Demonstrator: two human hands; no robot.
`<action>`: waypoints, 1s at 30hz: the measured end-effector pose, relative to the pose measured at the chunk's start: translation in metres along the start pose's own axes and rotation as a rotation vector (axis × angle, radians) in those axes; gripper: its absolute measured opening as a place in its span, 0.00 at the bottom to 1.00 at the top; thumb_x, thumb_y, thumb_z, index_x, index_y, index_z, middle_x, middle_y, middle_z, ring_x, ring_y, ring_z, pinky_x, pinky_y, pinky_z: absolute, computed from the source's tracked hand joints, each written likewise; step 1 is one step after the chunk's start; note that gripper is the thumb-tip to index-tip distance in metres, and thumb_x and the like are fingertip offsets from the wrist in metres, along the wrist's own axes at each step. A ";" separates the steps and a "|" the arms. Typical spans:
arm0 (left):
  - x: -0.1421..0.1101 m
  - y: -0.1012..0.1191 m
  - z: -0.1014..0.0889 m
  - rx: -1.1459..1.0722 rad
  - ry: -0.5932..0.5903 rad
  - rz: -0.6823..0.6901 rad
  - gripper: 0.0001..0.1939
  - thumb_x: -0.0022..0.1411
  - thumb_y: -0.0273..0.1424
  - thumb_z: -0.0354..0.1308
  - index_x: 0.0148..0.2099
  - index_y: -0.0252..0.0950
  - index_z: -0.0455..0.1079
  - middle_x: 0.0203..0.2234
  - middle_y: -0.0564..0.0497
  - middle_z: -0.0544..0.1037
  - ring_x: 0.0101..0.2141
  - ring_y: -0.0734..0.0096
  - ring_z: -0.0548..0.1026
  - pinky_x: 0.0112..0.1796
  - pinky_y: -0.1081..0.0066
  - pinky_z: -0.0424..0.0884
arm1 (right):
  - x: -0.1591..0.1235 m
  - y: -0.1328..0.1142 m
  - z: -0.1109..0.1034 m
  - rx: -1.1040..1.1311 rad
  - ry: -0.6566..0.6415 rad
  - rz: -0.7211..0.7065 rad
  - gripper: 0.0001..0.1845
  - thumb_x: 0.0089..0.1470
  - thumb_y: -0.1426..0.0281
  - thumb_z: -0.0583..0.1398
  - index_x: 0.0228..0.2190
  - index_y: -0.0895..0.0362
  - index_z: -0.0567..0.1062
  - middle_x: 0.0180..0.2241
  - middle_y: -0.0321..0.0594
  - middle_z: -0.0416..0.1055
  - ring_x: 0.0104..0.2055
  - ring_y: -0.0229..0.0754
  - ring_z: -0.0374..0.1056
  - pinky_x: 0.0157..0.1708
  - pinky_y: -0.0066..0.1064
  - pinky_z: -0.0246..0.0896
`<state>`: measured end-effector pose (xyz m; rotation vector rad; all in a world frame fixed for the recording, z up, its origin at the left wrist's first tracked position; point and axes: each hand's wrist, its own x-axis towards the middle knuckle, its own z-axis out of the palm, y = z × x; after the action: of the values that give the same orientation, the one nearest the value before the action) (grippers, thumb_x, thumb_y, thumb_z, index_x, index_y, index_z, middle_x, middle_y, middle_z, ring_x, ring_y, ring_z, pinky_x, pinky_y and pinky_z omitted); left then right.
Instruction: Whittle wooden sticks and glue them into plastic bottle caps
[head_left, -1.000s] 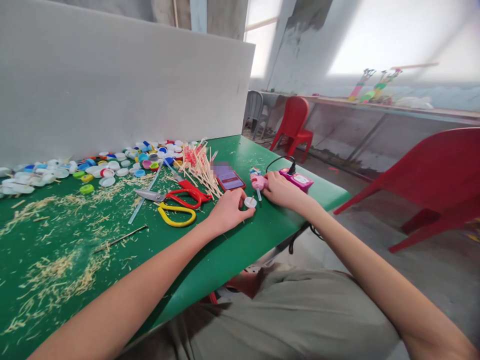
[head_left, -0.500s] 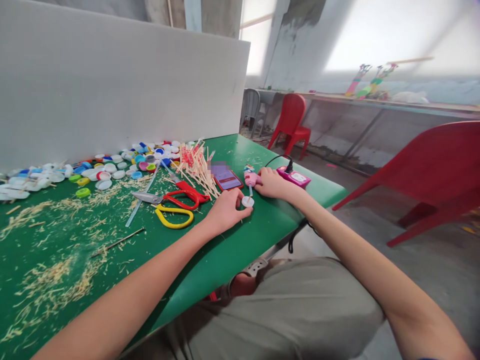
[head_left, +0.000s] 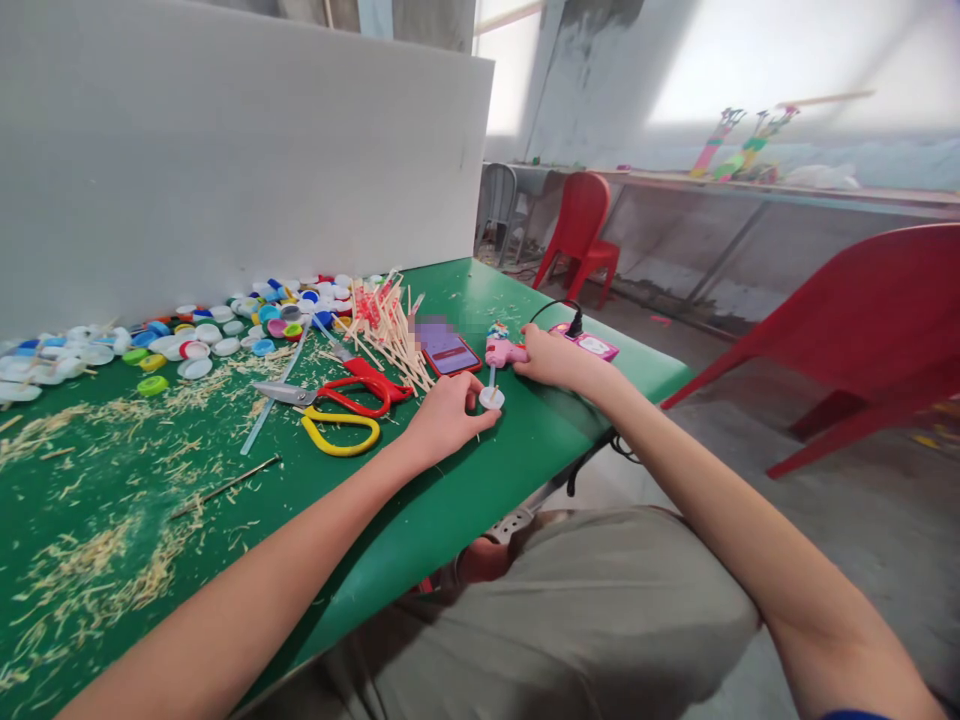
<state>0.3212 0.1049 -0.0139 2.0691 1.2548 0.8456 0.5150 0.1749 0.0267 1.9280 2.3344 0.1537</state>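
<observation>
My left hand (head_left: 446,415) pinches a small white bottle cap (head_left: 492,399) between thumb and fingers, low over the green table (head_left: 420,520). What looks like a short piece of stick shows at the cap. A pink hot glue gun (head_left: 504,350) lies just beyond the cap, and a clear glue stick (head_left: 492,378) juts from it towards the cap. My right hand (head_left: 555,357) is closed around the end of the glue gun's handle; its fingers are partly hidden. Next to the glue gun lies a phone (head_left: 450,348) with a lit screen.
Red-and-yellow scissors (head_left: 341,415), a thin metal rod (head_left: 225,487) and wood shavings (head_left: 90,560) lie to the left. Behind are wooden sticks (head_left: 386,325) and a heap of bottle caps (head_left: 195,345) along a white board (head_left: 225,150). A pink box with a plug (head_left: 596,345) sits right.
My left hand keeps its pinch on the cap. My right hand has drawn back slightly along the glue gun's handle, so more of the handle shows. The view has shifted a little.
</observation>
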 end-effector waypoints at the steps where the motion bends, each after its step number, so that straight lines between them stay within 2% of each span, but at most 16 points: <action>1: 0.000 0.000 0.000 -0.002 0.000 0.003 0.10 0.55 0.35 0.60 0.36 0.36 0.66 0.28 0.54 0.70 0.33 0.71 0.67 0.35 0.70 0.62 | -0.004 -0.001 -0.003 -0.012 -0.003 0.009 0.26 0.56 0.66 0.56 0.52 0.70 0.64 0.47 0.63 0.70 0.48 0.58 0.68 0.44 0.40 0.60; 5: -0.001 0.000 0.000 -0.013 -0.002 0.000 0.10 0.55 0.35 0.60 0.36 0.36 0.66 0.26 0.55 0.68 0.30 0.73 0.65 0.32 0.71 0.60 | -0.014 -0.004 -0.014 -0.062 -0.017 0.050 0.23 0.58 0.63 0.56 0.49 0.69 0.70 0.44 0.64 0.72 0.50 0.61 0.67 0.44 0.43 0.61; 9: -0.001 0.000 0.000 -0.022 -0.003 0.021 0.10 0.55 0.35 0.60 0.35 0.35 0.65 0.27 0.55 0.67 0.30 0.74 0.64 0.32 0.72 0.58 | -0.014 -0.007 -0.019 -0.080 -0.052 0.079 0.20 0.59 0.61 0.57 0.43 0.65 0.76 0.39 0.61 0.75 0.45 0.59 0.72 0.40 0.42 0.63; 15: 0.003 -0.003 0.002 -0.042 0.005 0.011 0.10 0.54 0.35 0.61 0.35 0.35 0.66 0.25 0.56 0.67 0.28 0.75 0.64 0.32 0.72 0.59 | -0.009 -0.016 -0.016 -0.046 0.032 0.099 0.20 0.62 0.62 0.54 0.44 0.64 0.76 0.45 0.60 0.74 0.49 0.56 0.70 0.42 0.39 0.63; 19: 0.004 -0.004 0.003 -0.052 0.007 0.010 0.10 0.54 0.35 0.61 0.35 0.35 0.66 0.24 0.57 0.66 0.27 0.76 0.63 0.31 0.73 0.58 | -0.011 -0.015 -0.013 -0.031 0.062 0.136 0.20 0.62 0.61 0.54 0.42 0.64 0.77 0.44 0.59 0.74 0.48 0.54 0.70 0.42 0.38 0.62; 22: 0.004 -0.003 0.004 -0.051 0.022 0.016 0.09 0.55 0.34 0.61 0.34 0.35 0.66 0.24 0.56 0.67 0.28 0.75 0.64 0.31 0.73 0.59 | -0.015 -0.017 -0.005 -0.034 0.096 0.161 0.20 0.63 0.61 0.53 0.43 0.64 0.76 0.44 0.57 0.73 0.49 0.54 0.68 0.43 0.37 0.61; 25: 0.002 -0.003 0.003 -0.042 0.045 0.017 0.10 0.54 0.34 0.61 0.33 0.35 0.65 0.25 0.56 0.68 0.29 0.74 0.65 0.31 0.72 0.58 | -0.020 -0.024 0.009 -0.036 0.189 0.210 0.23 0.65 0.61 0.48 0.48 0.65 0.72 0.48 0.60 0.70 0.53 0.55 0.62 0.47 0.40 0.59; 28: 0.001 -0.004 0.002 -0.037 0.036 0.021 0.10 0.54 0.34 0.61 0.34 0.36 0.64 0.27 0.55 0.70 0.30 0.72 0.66 0.32 0.71 0.59 | -0.022 -0.030 0.024 -0.009 0.260 0.269 0.25 0.66 0.65 0.43 0.49 0.70 0.69 0.47 0.65 0.67 0.51 0.58 0.61 0.46 0.45 0.58; 30: 0.001 -0.004 0.001 -0.039 0.025 0.017 0.10 0.55 0.35 0.61 0.34 0.36 0.65 0.27 0.54 0.70 0.32 0.70 0.67 0.33 0.70 0.59 | -0.021 -0.030 0.032 0.026 0.288 0.268 0.23 0.63 0.69 0.44 0.48 0.71 0.69 0.46 0.65 0.67 0.50 0.59 0.61 0.46 0.47 0.57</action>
<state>0.3208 0.1074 -0.0173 2.0472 1.2262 0.8991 0.4943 0.1489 -0.0090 2.3659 2.2316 0.4537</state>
